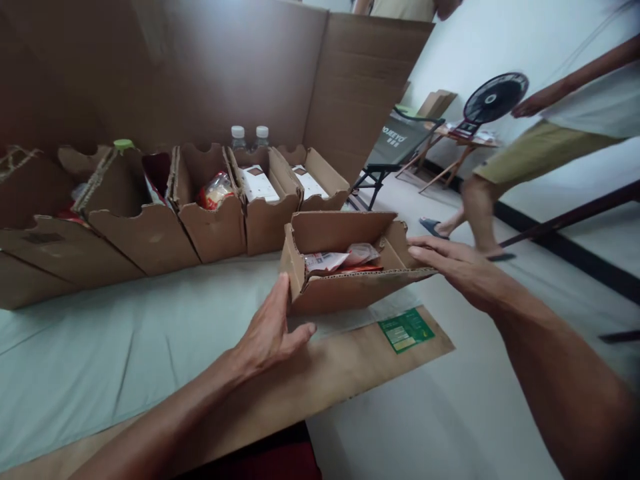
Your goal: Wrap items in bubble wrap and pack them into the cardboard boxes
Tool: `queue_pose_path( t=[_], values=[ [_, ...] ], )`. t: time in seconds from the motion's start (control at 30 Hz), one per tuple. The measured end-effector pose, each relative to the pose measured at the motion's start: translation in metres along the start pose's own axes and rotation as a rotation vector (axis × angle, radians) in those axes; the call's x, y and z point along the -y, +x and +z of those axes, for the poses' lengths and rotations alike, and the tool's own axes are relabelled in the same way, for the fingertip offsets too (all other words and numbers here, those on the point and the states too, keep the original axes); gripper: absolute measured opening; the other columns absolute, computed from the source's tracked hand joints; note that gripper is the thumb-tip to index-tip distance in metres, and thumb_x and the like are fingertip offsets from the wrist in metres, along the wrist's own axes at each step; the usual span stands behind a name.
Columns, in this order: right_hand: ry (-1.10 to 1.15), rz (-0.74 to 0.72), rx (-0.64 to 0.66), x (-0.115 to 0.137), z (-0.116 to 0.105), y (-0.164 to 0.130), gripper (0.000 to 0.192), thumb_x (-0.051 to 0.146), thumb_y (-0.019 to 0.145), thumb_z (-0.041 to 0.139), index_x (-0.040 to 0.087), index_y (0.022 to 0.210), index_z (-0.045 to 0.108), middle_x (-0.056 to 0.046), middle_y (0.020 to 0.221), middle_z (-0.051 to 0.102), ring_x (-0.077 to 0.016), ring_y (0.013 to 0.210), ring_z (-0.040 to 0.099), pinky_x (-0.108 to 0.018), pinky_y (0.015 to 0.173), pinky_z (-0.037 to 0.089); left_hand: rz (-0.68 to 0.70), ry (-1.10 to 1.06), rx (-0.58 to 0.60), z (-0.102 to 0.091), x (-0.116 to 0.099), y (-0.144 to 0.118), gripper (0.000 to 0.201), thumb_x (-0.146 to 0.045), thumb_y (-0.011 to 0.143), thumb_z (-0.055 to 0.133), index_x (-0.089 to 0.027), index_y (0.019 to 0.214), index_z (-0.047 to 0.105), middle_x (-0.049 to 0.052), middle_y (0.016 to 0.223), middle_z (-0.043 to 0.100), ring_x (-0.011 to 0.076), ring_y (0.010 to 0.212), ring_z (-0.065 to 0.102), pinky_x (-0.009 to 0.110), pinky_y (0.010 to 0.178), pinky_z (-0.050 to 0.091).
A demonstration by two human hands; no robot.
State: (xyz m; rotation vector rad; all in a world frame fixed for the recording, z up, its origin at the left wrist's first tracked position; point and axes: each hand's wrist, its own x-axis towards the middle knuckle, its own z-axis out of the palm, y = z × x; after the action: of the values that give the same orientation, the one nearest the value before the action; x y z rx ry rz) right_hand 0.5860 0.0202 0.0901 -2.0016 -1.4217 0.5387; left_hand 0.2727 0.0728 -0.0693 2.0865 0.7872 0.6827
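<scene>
A small open-topped cardboard box (350, 293) is between my two hands at the right end of the table. Inside it lie red-and-white plastic packets (345, 259). My left hand (270, 330) presses the box's left end with its fingers, its thumb pointing away to the side. At the opposite end, my right hand (457, 267) holds the box with its fingers laid along the end wall. Whether the box's bottom touches the table is hard to tell.
Behind stands a row of similar cardboard bins (213, 230) holding packets and white boxes, with two white-capped bottles (238, 137) behind. A tall cardboard panel (240, 73) backs them. A green label (406, 330) lies near the table's edge. Right: a fan (493, 100), a folding chair (395, 140), a walking person (545, 140).
</scene>
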Motion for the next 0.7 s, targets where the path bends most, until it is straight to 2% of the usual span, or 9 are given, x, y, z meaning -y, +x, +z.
queue_pose_path(
  t=[0.1, 0.17, 0.23, 0.3, 0.37, 0.4, 0.53, 0.6, 0.7],
  values=[
    [-0.179, 0.002, -0.152, -0.003, -0.018, 0.003, 0.035, 0.036, 0.085, 0.061, 0.016, 0.109, 0.076, -0.016, 0.109, 0.077, -0.0254, 0.089, 0.068, -0.039, 0.077, 0.053, -0.006, -0.025, 0.004, 0.018, 0.013, 0.01, 0.096, -0.052, 0.093, 0.06, -0.016, 0.167, 0.011, 0.024, 0.171, 0.027, 0.0418, 0.157, 0.032, 0.063, 0.123, 0.036],
    [-0.348, -0.078, -0.212, 0.006, -0.025, 0.009, 0.04, 0.035, 0.085, 0.063, 0.016, 0.118, 0.075, -0.016, 0.112, 0.077, -0.0238, 0.084, 0.067, -0.038, 0.076, 0.051, -0.005, -0.002, -0.023, 0.028, 0.021, 0.009, 0.087, -0.046, 0.095, 0.057, -0.016, 0.166, 0.017, 0.024, 0.167, 0.037, 0.0415, 0.153, 0.039, 0.065, 0.122, 0.036],
    [-0.527, -0.185, -0.088, 0.022, -0.026, 0.02, 0.035, 0.033, 0.089, 0.061, 0.02, 0.117, 0.077, -0.012, 0.112, 0.079, -0.0236, 0.087, 0.069, -0.037, 0.08, 0.051, -0.001, 0.031, -0.063, 0.036, 0.027, 0.003, 0.081, -0.041, 0.096, 0.055, -0.017, 0.165, 0.02, 0.023, 0.163, 0.044, 0.0402, 0.149, 0.044, 0.066, 0.121, 0.036],
    [-0.72, -0.241, 0.173, 0.036, -0.018, 0.036, 0.031, 0.029, 0.089, 0.061, 0.023, 0.114, 0.079, -0.008, 0.114, 0.079, -0.0252, 0.096, 0.071, -0.036, 0.083, 0.05, 0.005, 0.051, -0.085, 0.04, 0.03, -0.002, 0.078, -0.037, 0.097, 0.054, -0.019, 0.165, 0.019, 0.021, 0.161, 0.047, 0.0387, 0.147, 0.048, 0.065, 0.12, 0.038],
    [-0.904, -0.24, 0.402, 0.045, -0.005, 0.053, 0.033, 0.029, 0.086, 0.064, 0.025, 0.116, 0.078, -0.007, 0.116, 0.079, -0.0281, 0.102, 0.072, -0.035, 0.08, 0.049, 0.007, 0.054, -0.1, 0.041, 0.033, -0.005, 0.077, -0.035, 0.098, 0.053, -0.019, 0.165, 0.019, 0.021, 0.159, 0.049, 0.0375, 0.144, 0.051, 0.064, 0.119, 0.04],
    [-0.976, -0.22, 0.465, 0.046, 0.003, 0.06, 0.035, 0.031, 0.084, 0.066, 0.026, 0.117, 0.078, -0.007, 0.115, 0.079, -0.0293, 0.102, 0.072, -0.034, 0.077, 0.048, 0.009, 0.055, -0.108, 0.041, 0.034, -0.005, 0.076, -0.034, 0.098, 0.053, -0.02, 0.165, 0.02, 0.021, 0.159, 0.05, 0.037, 0.143, 0.052, 0.064, 0.118, 0.041],
    [-1.104, -0.115, 0.531, 0.042, 0.027, 0.074, 0.021, 0.027, 0.082, 0.065, 0.026, 0.094, 0.082, -0.008, 0.098, 0.08, -0.0293, 0.09, 0.073, -0.034, 0.069, 0.045, 0.033, 0.066, -0.157, 0.043, 0.037, -0.003, 0.072, -0.031, 0.095, 0.054, -0.02, 0.162, 0.028, 0.021, 0.157, 0.052, 0.0362, 0.14, 0.055, 0.063, 0.117, 0.043],
    [-1.106, -0.109, 0.509, 0.038, 0.029, 0.074, 0.021, 0.024, 0.083, 0.061, 0.024, 0.086, 0.081, -0.009, 0.093, 0.08, -0.0277, 0.084, 0.072, -0.034, 0.067, 0.043, 0.039, 0.063, -0.175, 0.044, 0.038, -0.001, 0.072, -0.029, 0.094, 0.055, -0.019, 0.161, 0.03, 0.021, 0.155, 0.054, 0.0362, 0.139, 0.056, 0.064, 0.116, 0.044],
    [-1.079, -0.122, 0.454, 0.036, 0.022, 0.071, 0.021, 0.027, 0.084, 0.06, 0.024, 0.088, 0.08, -0.009, 0.09, 0.079, -0.0258, 0.081, 0.07, -0.032, 0.065, 0.041, 0.036, 0.046, -0.182, 0.046, 0.039, 0.0, 0.073, -0.028, 0.092, 0.055, -0.019, 0.16, 0.031, 0.021, 0.153, 0.057, 0.0364, 0.136, 0.058, 0.064, 0.115, 0.045]
  ],
)
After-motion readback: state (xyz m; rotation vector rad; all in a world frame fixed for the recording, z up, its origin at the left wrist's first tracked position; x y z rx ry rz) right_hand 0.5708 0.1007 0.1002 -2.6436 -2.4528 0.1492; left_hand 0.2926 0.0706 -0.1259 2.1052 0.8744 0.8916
